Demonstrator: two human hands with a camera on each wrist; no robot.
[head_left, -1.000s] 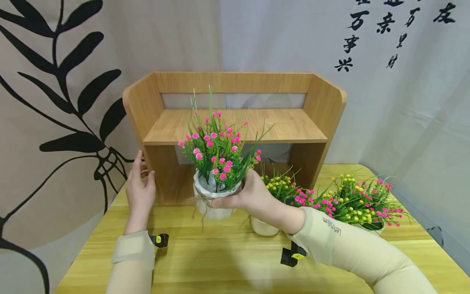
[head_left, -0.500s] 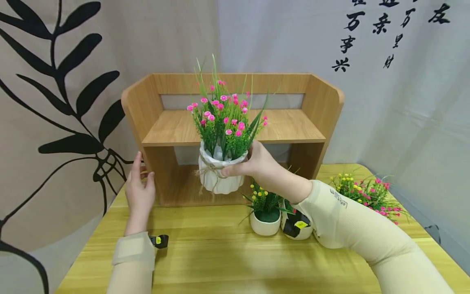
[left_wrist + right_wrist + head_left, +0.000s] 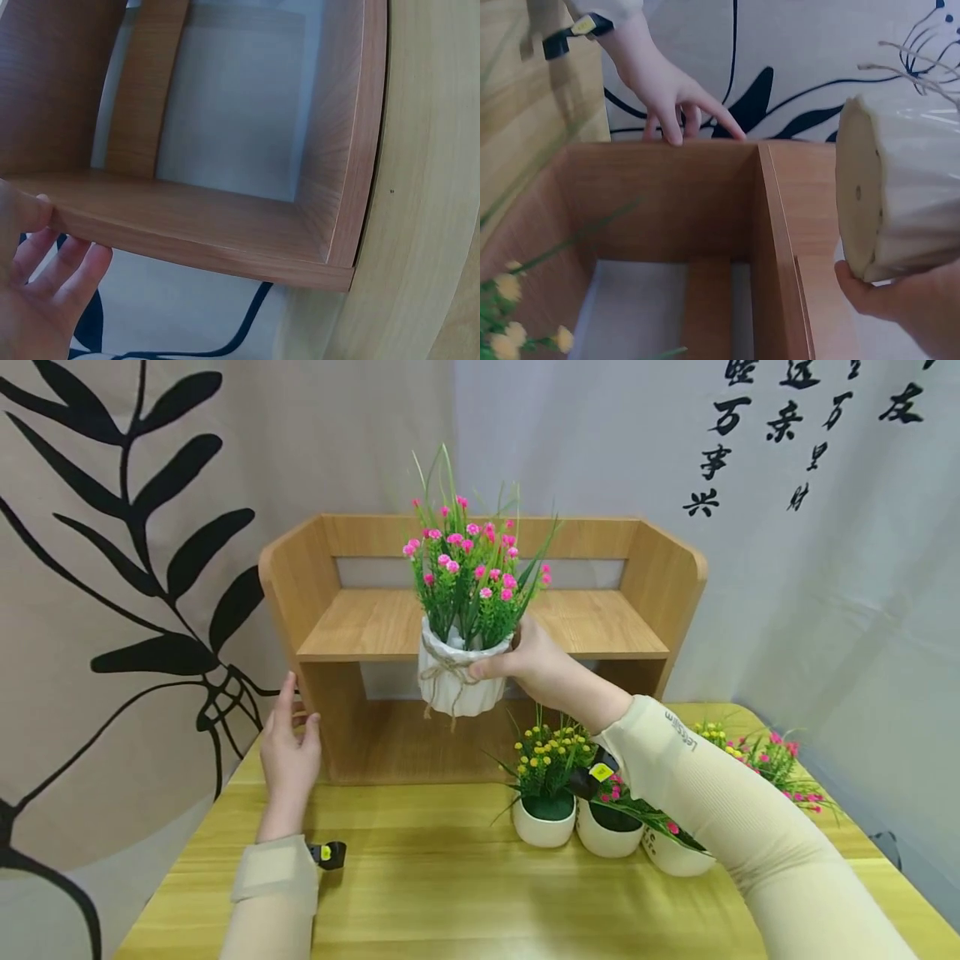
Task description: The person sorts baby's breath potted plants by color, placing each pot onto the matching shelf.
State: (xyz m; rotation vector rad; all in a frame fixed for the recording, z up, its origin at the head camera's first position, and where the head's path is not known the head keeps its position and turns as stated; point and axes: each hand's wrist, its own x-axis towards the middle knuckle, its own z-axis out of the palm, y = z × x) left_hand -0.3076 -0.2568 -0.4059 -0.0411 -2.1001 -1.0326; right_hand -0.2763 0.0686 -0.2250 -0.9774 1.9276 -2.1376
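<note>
My right hand [image 3: 542,667] grips a white flowerpot [image 3: 459,681] tied with twine, holding pink artificial flowers [image 3: 480,564] and grass blades. In the head view the pot appears in front of the upper board of a wooden desk shelf [image 3: 348,622]. The right wrist view shows the pot [image 3: 922,180] in the air, tilted in that picture, with the right thumb [image 3: 870,296] against its base. My left hand [image 3: 291,756] rests against the shelf's left side panel. In the left wrist view its thumb meets the panel edge while straight fingers [image 3: 82,277] lie along the outside.
Several potted plants in white pots stand at the right: a yellow-flowered one [image 3: 545,827], its neighbor [image 3: 609,839], and a further pot [image 3: 678,858] partly behind my sleeve. The table [image 3: 420,877] is yellowish wood. A printed curtain [image 3: 562,435] hangs behind the shelf.
My right hand has lifted the flowerpot from in front of the lower compartment up to the upper board's level, slightly rightward. The left hand stays at the side panel.
</note>
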